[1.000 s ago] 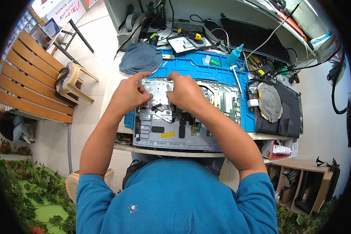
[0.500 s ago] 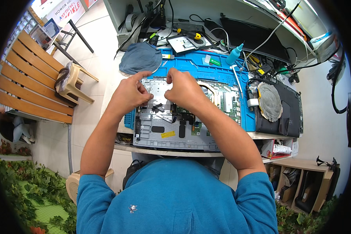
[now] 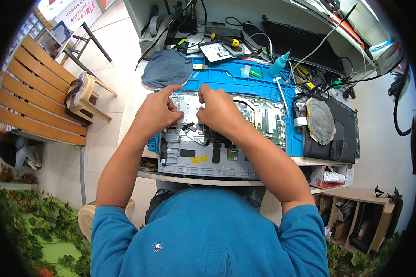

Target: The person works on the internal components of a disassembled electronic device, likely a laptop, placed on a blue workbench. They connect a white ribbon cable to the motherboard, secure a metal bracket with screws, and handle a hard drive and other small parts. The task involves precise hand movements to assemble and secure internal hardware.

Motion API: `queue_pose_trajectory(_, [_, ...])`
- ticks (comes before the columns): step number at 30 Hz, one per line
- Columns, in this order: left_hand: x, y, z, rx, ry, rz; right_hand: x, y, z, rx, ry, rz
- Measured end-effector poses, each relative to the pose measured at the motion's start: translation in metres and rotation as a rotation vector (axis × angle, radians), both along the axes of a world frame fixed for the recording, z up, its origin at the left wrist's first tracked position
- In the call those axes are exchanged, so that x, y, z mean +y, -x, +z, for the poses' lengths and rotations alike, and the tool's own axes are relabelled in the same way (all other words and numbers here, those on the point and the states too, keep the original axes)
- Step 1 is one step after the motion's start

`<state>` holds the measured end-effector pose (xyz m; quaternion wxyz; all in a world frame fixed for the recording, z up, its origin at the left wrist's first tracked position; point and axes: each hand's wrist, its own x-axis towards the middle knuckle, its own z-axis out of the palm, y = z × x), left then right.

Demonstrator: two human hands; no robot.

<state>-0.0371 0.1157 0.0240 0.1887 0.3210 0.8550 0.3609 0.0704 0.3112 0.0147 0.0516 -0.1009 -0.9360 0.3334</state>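
Note:
An opened laptop base [image 3: 175, 165], grey with bare circuit board at its right, lies in front of me. Over its upper left part is a silver metal plate [image 3: 188, 104]. My left hand [image 3: 153, 112] is at the plate's left side, index finger stretched out and thumb side apart from it. Facing it from the right, my right hand [image 3: 223, 111] has index finger and thumb apart at the plate's other side, its remaining fingers curled and partly hidden. Black tape pieces [image 3: 188, 127] lie just below the plate. A copper heat pipe [image 3: 253, 111] shows beyond my right wrist.
A blue work mat [image 3: 217, 74] lies under the laptop. Behind are a grey-blue cloth pad [image 3: 166, 68], a yellow-black screwdriver [image 3: 226, 40] and a light blue bottle [image 3: 278, 64]. To the right, a second grey pad [image 3: 320, 121] rests on a black laptop [image 3: 346, 138].
Both hands stay around the silver plate. They have shifted only slightly, the left thumb side a little to the right.

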Motion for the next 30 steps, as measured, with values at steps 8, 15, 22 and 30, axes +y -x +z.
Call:
queue_pose_trajectory(8, [-0.002, 0.005, 0.000, 0.031, 0.016, 0.018, 0.013, -0.014, 0.002, -0.010, 0.031, -0.001])
queue_pose_trajectory(15, [0.000, 0.003, 0.005, 0.028, 0.049, 0.024, 0.011, -0.029, 0.008, -0.049, -0.040, 0.047])
queue_pose_trajectory(22, [0.001, 0.003, 0.007, 0.024, 0.068, 0.027, 0.008, -0.032, -0.003, 0.038, -0.164, 0.060])
queue_pose_trajectory(30, [-0.001, 0.005, 0.005, -0.020, 0.038, 0.020, 0.008, -0.032, -0.010, 0.125, -0.243, 0.115])
